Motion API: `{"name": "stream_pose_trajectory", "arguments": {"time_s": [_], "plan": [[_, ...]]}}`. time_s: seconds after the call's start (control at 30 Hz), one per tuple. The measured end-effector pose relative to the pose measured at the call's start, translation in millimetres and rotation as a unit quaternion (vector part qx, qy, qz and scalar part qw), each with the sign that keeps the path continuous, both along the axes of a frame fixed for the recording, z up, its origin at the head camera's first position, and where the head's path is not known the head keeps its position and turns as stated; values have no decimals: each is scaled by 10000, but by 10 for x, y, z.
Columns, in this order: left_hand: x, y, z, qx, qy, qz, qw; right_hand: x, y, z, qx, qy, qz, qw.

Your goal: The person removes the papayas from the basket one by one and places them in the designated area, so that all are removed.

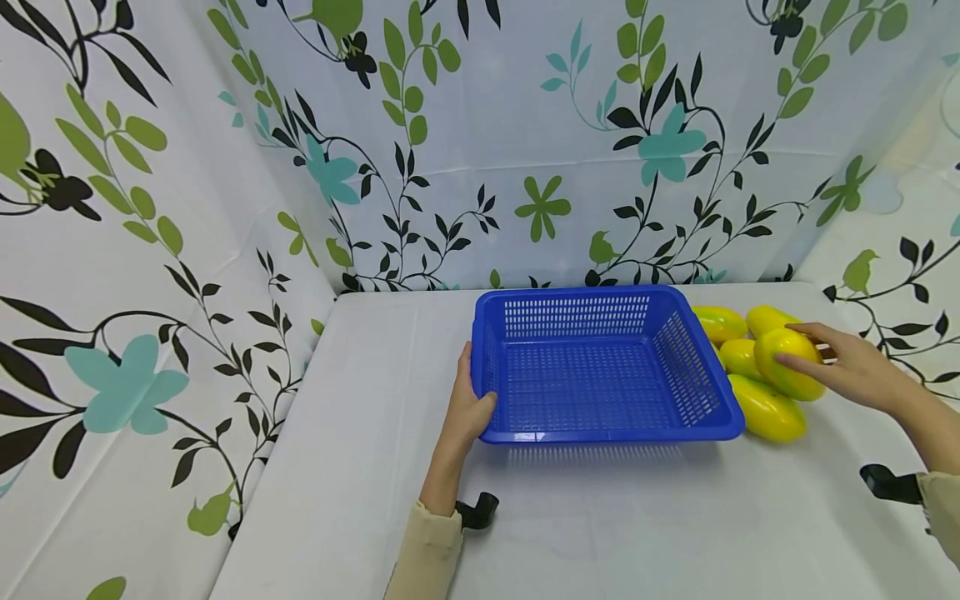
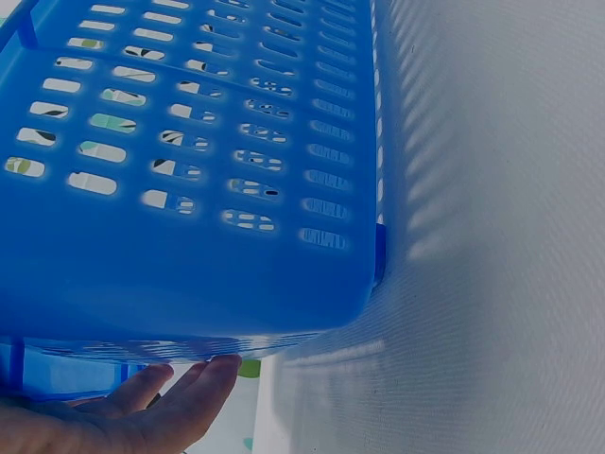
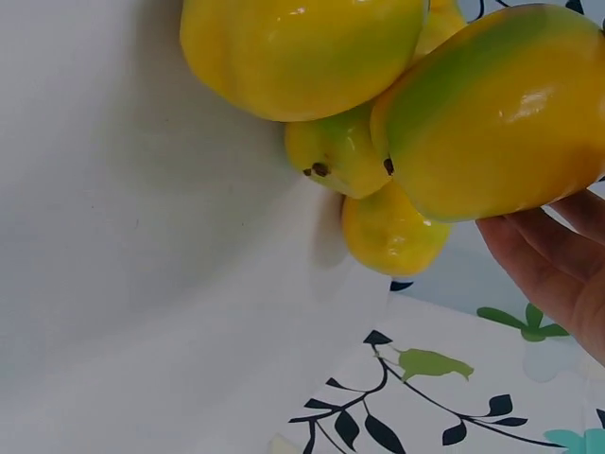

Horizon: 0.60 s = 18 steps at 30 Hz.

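Note:
A blue plastic basket (image 1: 611, 434) with slotted walls stands on the white table, nothing inside it. My left hand (image 1: 467, 410) grips its left side, thumb at the rim and fingers along the outer wall. In the left wrist view those fingers (image 2: 194, 402) show beside the basket wall (image 2: 170, 274). To the right of the basket, my right hand (image 1: 855, 367) holds a yellow mango (image 1: 782, 364) between thumb and fingers. The right wrist view shows this mango (image 3: 492, 118) with a green blush, against several other mangoes (image 1: 767, 410).
The white-covered table (image 1: 360, 467) spreads in front and to the left. A leaf-patterned curtain (image 1: 465, 167) closes off the back and both sides. A black strap piece (image 1: 480, 510) juts from the left wrist, and another (image 1: 888, 483) from the right.

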<state>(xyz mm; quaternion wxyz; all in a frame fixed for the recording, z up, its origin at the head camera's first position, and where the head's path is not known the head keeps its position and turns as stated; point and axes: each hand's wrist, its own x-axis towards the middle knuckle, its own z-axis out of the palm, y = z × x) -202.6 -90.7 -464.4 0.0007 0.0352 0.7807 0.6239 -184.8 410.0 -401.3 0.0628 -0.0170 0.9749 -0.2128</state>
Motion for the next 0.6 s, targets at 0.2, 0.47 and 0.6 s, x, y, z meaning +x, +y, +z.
{"name": "stream_pose_trajectory", "arguments": {"time_s": [0.2,0.47,0.6], "plan": [[-1,-7,-7,2,10,-12,10000,9,64,-62,-4,-181,-124,9998],[-9,-6,-14,-17,20,-5,10000,23,129,-105,-14,-188,-208,9996],[-11,-4,-11,-9,34,-1,10000,31,158,-128,-2,-245,-273,9993]]}}
